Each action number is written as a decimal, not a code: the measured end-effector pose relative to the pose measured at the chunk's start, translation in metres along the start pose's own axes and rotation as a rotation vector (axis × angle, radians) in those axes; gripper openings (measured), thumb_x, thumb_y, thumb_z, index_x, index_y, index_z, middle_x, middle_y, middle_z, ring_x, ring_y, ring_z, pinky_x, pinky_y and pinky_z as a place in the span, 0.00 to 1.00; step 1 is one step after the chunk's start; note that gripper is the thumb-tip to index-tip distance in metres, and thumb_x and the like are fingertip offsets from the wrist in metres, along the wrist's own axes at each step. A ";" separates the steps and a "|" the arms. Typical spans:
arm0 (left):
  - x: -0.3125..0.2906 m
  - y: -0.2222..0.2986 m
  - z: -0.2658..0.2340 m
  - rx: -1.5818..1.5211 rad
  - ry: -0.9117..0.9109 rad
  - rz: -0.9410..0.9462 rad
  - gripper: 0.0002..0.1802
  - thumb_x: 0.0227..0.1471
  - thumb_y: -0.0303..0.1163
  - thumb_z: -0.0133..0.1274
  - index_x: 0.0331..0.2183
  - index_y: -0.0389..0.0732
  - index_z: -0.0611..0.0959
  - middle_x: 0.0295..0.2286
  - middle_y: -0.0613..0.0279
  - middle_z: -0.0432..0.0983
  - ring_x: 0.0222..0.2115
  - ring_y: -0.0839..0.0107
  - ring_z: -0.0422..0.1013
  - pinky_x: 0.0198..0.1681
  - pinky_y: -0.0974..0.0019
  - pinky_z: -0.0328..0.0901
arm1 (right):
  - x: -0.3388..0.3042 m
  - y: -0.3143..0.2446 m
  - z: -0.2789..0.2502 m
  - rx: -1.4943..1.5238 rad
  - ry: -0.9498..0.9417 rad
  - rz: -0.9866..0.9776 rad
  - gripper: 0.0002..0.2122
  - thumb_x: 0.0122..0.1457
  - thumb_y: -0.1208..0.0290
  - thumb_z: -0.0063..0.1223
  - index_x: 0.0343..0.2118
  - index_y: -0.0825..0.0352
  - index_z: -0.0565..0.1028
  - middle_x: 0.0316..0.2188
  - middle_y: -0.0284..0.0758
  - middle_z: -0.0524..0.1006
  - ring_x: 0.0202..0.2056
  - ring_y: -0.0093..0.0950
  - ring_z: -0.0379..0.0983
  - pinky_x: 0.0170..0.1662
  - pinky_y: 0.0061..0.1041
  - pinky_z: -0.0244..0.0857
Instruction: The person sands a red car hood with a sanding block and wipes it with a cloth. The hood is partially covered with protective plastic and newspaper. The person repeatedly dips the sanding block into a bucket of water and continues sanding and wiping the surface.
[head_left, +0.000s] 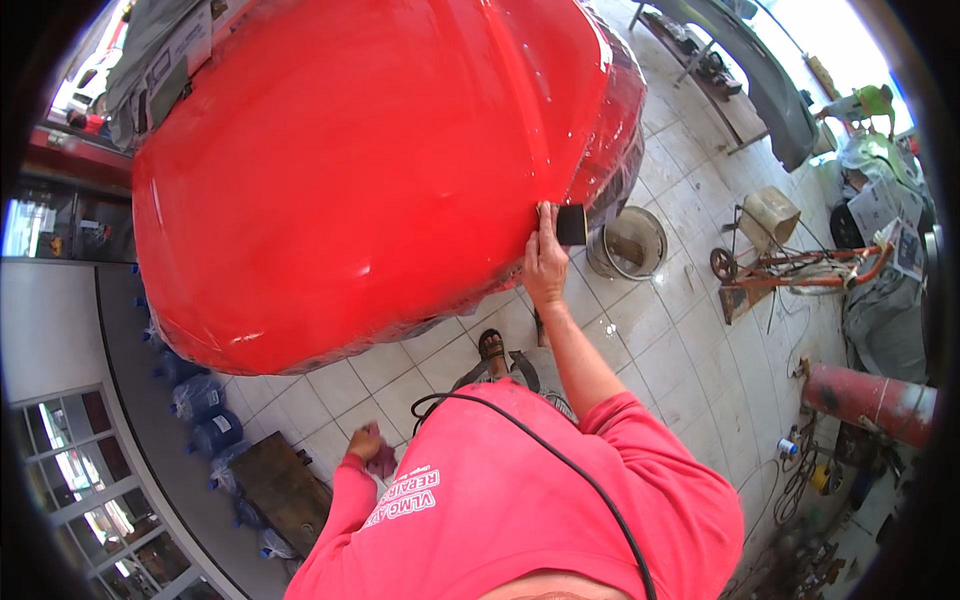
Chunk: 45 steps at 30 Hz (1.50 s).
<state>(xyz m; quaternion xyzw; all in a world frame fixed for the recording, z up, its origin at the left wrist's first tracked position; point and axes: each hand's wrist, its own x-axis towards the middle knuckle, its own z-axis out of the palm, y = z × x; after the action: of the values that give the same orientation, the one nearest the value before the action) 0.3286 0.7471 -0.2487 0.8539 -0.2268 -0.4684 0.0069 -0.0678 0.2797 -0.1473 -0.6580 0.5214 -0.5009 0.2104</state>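
A glossy red car hood fills the upper middle, with clear plastic film along its edge. At the hood's right front corner, my right hand grips a flat black block, which looks like a sanding block. Its face toward the paint is hidden. My left hand hangs low beside my body, closed around a crumpled dull-pink cloth, away from the hood.
A bucket stands on the tiled floor just right of the hood corner. Farther right are an orange hand cart and a red gas cylinder. Blue water jugs line the left wall near a dark wooden board.
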 end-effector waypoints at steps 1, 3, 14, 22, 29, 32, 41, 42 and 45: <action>-0.012 -0.002 0.006 -0.033 -0.067 -0.060 0.28 0.48 0.39 0.64 0.47 0.29 0.85 0.40 0.45 0.85 0.43 0.54 0.82 0.49 0.56 0.74 | 0.008 0.006 0.006 -0.002 0.049 -0.027 0.29 0.67 0.84 0.44 0.71 0.76 0.61 0.69 0.55 0.68 0.73 0.43 0.58 0.72 0.37 0.58; -0.047 0.002 0.007 -0.120 -0.073 -0.148 0.28 0.47 0.35 0.68 0.48 0.28 0.84 0.39 0.56 0.85 0.41 0.66 0.80 0.46 0.62 0.74 | 0.019 0.016 0.013 0.000 0.154 -0.054 0.29 0.67 0.83 0.45 0.71 0.77 0.60 0.69 0.54 0.68 0.72 0.39 0.63 0.73 0.34 0.56; -0.022 -0.011 0.052 -0.470 -0.130 -0.090 0.34 0.54 0.26 0.61 0.62 0.31 0.76 0.47 0.55 0.84 0.47 0.67 0.79 0.51 0.68 0.72 | 0.008 0.018 0.015 0.184 0.136 -0.003 0.26 0.75 0.77 0.40 0.73 0.76 0.57 0.71 0.53 0.66 0.72 0.42 0.62 0.72 0.33 0.57; -0.016 -0.003 0.048 -0.352 -0.206 -0.108 0.37 0.52 0.25 0.62 0.64 0.33 0.76 0.50 0.56 0.84 0.50 0.69 0.78 0.54 0.68 0.72 | 0.011 0.002 0.018 -0.047 0.141 0.045 0.25 0.74 0.78 0.40 0.72 0.78 0.58 0.68 0.54 0.69 0.70 0.43 0.66 0.71 0.33 0.59; 0.013 -0.020 0.027 -0.187 -0.158 -0.045 0.36 0.51 0.29 0.64 0.62 0.35 0.78 0.50 0.56 0.83 0.48 0.67 0.78 0.51 0.64 0.73 | 0.100 0.036 0.000 -0.075 0.176 0.045 0.25 0.72 0.77 0.44 0.71 0.76 0.61 0.67 0.56 0.69 0.69 0.45 0.67 0.69 0.33 0.60; 0.009 0.007 0.024 -0.434 -0.172 -0.089 0.43 0.45 0.26 0.66 0.64 0.33 0.75 0.52 0.53 0.82 0.51 0.64 0.78 0.54 0.63 0.72 | 0.064 0.013 0.005 0.004 0.122 0.085 0.25 0.73 0.77 0.43 0.71 0.80 0.59 0.69 0.57 0.66 0.72 0.48 0.59 0.74 0.33 0.52; 0.017 0.032 0.005 -0.348 -0.233 -0.037 0.45 0.43 0.25 0.66 0.65 0.31 0.74 0.59 0.49 0.77 0.59 0.62 0.74 0.61 0.64 0.70 | 0.095 0.039 -0.015 0.008 0.078 0.112 0.26 0.72 0.80 0.43 0.72 0.75 0.60 0.69 0.58 0.66 0.73 0.46 0.59 0.74 0.38 0.54; 0.017 0.033 0.005 -0.344 -0.218 -0.058 0.45 0.43 0.25 0.66 0.65 0.31 0.74 0.59 0.48 0.77 0.60 0.61 0.73 0.61 0.63 0.70 | 0.099 0.034 -0.014 0.038 0.084 0.131 0.27 0.72 0.81 0.43 0.73 0.74 0.60 0.69 0.57 0.65 0.73 0.46 0.58 0.73 0.39 0.55; 0.012 0.053 -0.005 -0.190 -0.186 -0.044 0.44 0.44 0.22 0.65 0.65 0.33 0.74 0.61 0.47 0.75 0.63 0.60 0.71 0.61 0.60 0.70 | 0.032 0.019 0.015 0.048 0.200 -0.099 0.28 0.70 0.84 0.42 0.73 0.74 0.58 0.71 0.56 0.63 0.74 0.45 0.56 0.73 0.39 0.56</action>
<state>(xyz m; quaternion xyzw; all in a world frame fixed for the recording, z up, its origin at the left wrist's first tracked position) 0.3177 0.6937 -0.2441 0.8071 -0.1622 -0.5649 0.0564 -0.0654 0.2405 -0.1541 -0.6244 0.4948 -0.5861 0.1479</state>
